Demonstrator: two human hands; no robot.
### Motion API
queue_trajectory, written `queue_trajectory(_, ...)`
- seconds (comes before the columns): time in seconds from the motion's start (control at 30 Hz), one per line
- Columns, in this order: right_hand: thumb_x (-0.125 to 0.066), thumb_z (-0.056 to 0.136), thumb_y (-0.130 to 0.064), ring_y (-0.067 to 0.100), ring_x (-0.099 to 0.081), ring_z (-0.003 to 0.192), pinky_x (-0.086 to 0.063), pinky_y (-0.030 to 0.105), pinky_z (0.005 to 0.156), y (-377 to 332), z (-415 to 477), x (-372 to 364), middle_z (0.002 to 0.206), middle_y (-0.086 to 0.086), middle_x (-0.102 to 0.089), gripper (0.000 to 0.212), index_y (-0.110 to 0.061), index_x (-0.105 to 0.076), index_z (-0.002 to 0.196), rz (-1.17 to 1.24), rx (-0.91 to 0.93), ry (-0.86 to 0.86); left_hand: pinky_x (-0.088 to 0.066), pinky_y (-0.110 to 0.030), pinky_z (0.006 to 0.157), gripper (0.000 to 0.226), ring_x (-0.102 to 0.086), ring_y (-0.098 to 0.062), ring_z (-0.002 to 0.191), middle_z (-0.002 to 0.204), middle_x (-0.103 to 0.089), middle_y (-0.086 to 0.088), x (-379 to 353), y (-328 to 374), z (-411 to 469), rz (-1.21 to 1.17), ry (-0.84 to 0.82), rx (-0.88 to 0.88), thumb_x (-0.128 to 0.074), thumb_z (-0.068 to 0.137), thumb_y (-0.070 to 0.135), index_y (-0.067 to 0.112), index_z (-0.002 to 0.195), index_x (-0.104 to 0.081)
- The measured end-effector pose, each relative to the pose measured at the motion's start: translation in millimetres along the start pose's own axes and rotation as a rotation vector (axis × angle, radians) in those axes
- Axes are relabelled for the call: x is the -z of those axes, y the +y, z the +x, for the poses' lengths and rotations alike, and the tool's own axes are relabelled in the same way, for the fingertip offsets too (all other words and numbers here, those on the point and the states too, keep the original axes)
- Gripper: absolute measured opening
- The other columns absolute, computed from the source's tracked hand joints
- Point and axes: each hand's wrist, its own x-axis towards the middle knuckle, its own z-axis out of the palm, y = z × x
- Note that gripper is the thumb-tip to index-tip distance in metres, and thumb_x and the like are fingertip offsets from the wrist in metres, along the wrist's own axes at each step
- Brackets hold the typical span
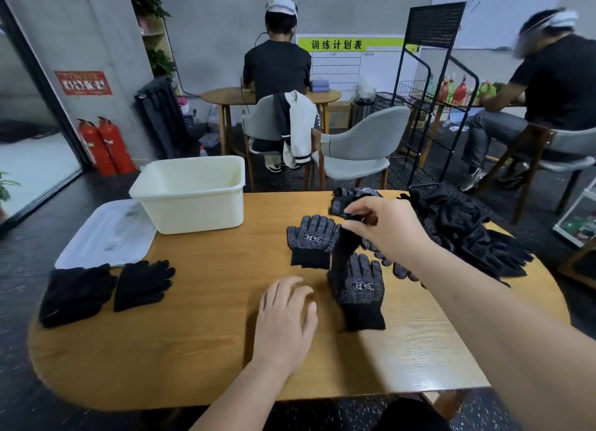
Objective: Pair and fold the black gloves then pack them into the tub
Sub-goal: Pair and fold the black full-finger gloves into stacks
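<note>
1. Wooden counter [193,350] is seen carrying a cream tub [190,198] at far left, beside its lid [106,234].
2. Right hand [383,227] is pinched on a dangling black glove [343,253].
3. Left hand [287,321] is laid flat, fingers spread, holding nothing.
4. Dotted gloves [311,240] are laid flat at centre; a glove heap [467,230] is piled right.

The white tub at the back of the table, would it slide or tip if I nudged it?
The white tub looks like thin plastic with nothing visible inside, so probably light. On the smooth wooden table it would likely slide rather than tip, being wide and low.

black white-dotted gloves [360,287], cream tub [193,201]
</note>
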Motion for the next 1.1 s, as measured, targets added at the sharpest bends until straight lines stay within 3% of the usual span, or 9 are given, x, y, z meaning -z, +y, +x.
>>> queue_trajectory(0.2, -0.078, 0.091, -0.048, 0.001, -0.063, 0.080, -0.058, 0.030, 0.083, -44, 26, -10, 0.085, -0.017, -0.071, 0.020, -0.029, -0.079, 0.097, -0.049, 0.066, 0.040, -0.035, -0.036, 0.119, 0.039, -0.038, -0.011, 0.139, 0.142, -0.047, 0.014, 44, -59, -11, 0.203, -0.110, 0.049, -0.036, 0.108, 0.047, 0.031, 0.130, -0.065)
queue_trajectory(0.37, -0.076, 0.089, -0.054, 0.013, -0.068, 0.077, -0.056, 0.029, 0.074, -78, 16, -28, 0.082, -0.007, -0.075, 0.030, -0.025, -0.081, 0.092, -0.003, 0.212, 0.297, -0.040, -0.037, 0.116, 0.041, -0.039, -0.012, 0.139, 0.142, -0.049, 0.010, 57, -85, -32, 0.260, -0.096, 0.147, -0.036, 0.109, 0.047, 0.030, 0.131, -0.066)
queue_trajectory(0.47, -0.065, 0.089, -0.069, 0.016, -0.068, 0.077, -0.059, 0.033, 0.073, -76, -14, -64, 0.084, -0.006, -0.073, 0.045, -0.027, -0.080, 0.098, -0.144, 0.264, -0.032, -0.043, -0.038, 0.113, 0.040, -0.042, -0.014, 0.137, 0.142, -0.049, 0.008, 56, -82, -33, 0.251, -0.092, 0.110, -0.038, 0.108, 0.046, 0.028, 0.131, -0.065)
queue_trajectory(0.53, -0.066, 0.089, -0.070, 0.017, -0.066, 0.095, -0.054, 0.031, 0.081, -62, -45, -97, 0.101, -0.008, -0.069, 0.047, -0.029, -0.077, 0.111, -0.258, 0.284, -0.360, -0.044, -0.039, 0.112, 0.041, -0.044, -0.016, 0.137, 0.142, -0.049, 0.007, 54, -81, -33, 0.244, -0.090, 0.054, -0.037, 0.107, 0.046, 0.027, 0.131, -0.064)
queue_trajectory(0.6, -0.059, 0.090, -0.075, 0.016, -0.057, 0.110, -0.050, 0.033, 0.085, -45, -79, -126, 0.114, -0.009, -0.060, 0.054, -0.031, -0.074, 0.118, -0.312, 0.369, -0.499, -0.043, -0.040, 0.114, 0.040, -0.045, -0.017, 0.138, 0.144, -0.050, 0.006, 52, -83, -33, 0.228, -0.083, 0.004, -0.040, 0.106, 0.043, 0.024, 0.132, -0.064)
queue_trajectory(0.73, -0.043, 0.101, -0.070, 0.016, -0.053, 0.121, -0.052, 0.037, 0.100, -16, -120, -156, 0.134, -0.010, -0.058, 0.054, -0.031, -0.069, 0.128, -0.282, 0.366, -0.282, -0.039, -0.040, 0.118, 0.041, -0.043, -0.016, 0.145, 0.154, -0.051, 0.008, 48, -85, -31, 0.203, -0.115, -0.121, -0.045, 0.106, 0.039, 0.023, 0.140, -0.064)
queue_trajectory(0.87, -0.039, 0.104, -0.065, 0.014, -0.051, 0.135, -0.050, 0.038, 0.108, -6, -135, -164, 0.147, -0.012, -0.057, 0.052, -0.034, -0.063, 0.138, -0.305, 0.393, -0.251, -0.038, -0.042, 0.120, 0.046, -0.041, -0.011, 0.149, 0.158, -0.050, 0.014, 41, -90, -28, 0.178, -0.266, -0.158, -0.041, 0.107, 0.046, 0.032, 0.145, -0.063)
queue_trajectory(1.0, -0.041, 0.107, -0.052, 0.023, -0.039, 0.150, -0.040, 0.047, 0.120, 13, -132, -149, 0.157, -0.006, -0.050, 0.043, -0.033, -0.060, 0.141, -0.395, 0.182, -0.146, -0.037, -0.041, 0.119, 0.045, -0.048, -0.012, 0.139, 0.149, -0.057, 0.016, 48, -86, -29, 0.183, -0.266, -0.143, -0.044, 0.104, 0.053, 0.036, 0.138, -0.068)
queue_trajectory(1.1, -0.019, 0.105, -0.062, 0.026, -0.013, 0.161, -0.019, 0.045, 0.129, 23, -138, -135, 0.172, -0.002, -0.025, 0.065, -0.033, -0.036, 0.161, -0.502, -0.160, -0.265, -0.033, -0.038, 0.121, 0.048, -0.044, -0.011, 0.136, 0.144, -0.055, 0.019, 54, -80, -32, 0.186, -0.286, -0.116, -0.043, 0.102, 0.058, 0.037, 0.138, -0.067)
